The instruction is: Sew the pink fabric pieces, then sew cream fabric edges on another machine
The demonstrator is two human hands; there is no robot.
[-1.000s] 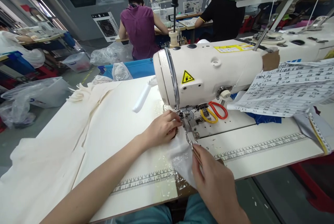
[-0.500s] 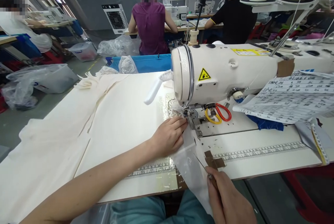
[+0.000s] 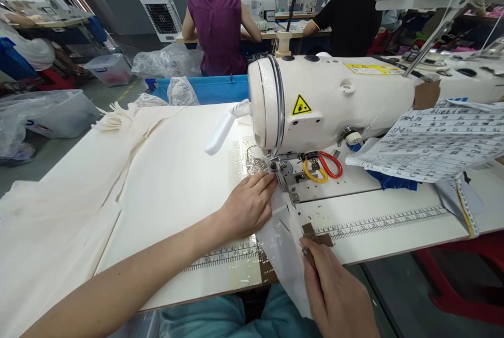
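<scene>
My left hand [image 3: 250, 204] lies with its fingers pressed together on a strip of thin white fabric [image 3: 283, 254], close beside the needle area of a white sewing machine [image 3: 323, 102]. The fabric runs from under the presser area down over the table's front edge. My right hand [image 3: 338, 288], lower right, is closed round the dark handle of a thin pointed awl [image 3: 292, 234], whose tip points up and left over the fabric. Scissors with red and yellow handles [image 3: 331, 165] rest on the machine bed.
Cream fabric pieces [image 3: 71, 196] are spread on the left of the white table [image 3: 169, 180]. Handwritten sheets [image 3: 441, 138] lean at the machine's right. A blue tray [image 3: 220, 88] sits behind the table. Two people [image 3: 216, 28] sit farther back. A red stool [image 3: 464, 285] stands lower right.
The whole view has shifted, so the machine, table and both hands appear slightly farther left. Both hands keep nearly the same places relative to the fabric and machine.
</scene>
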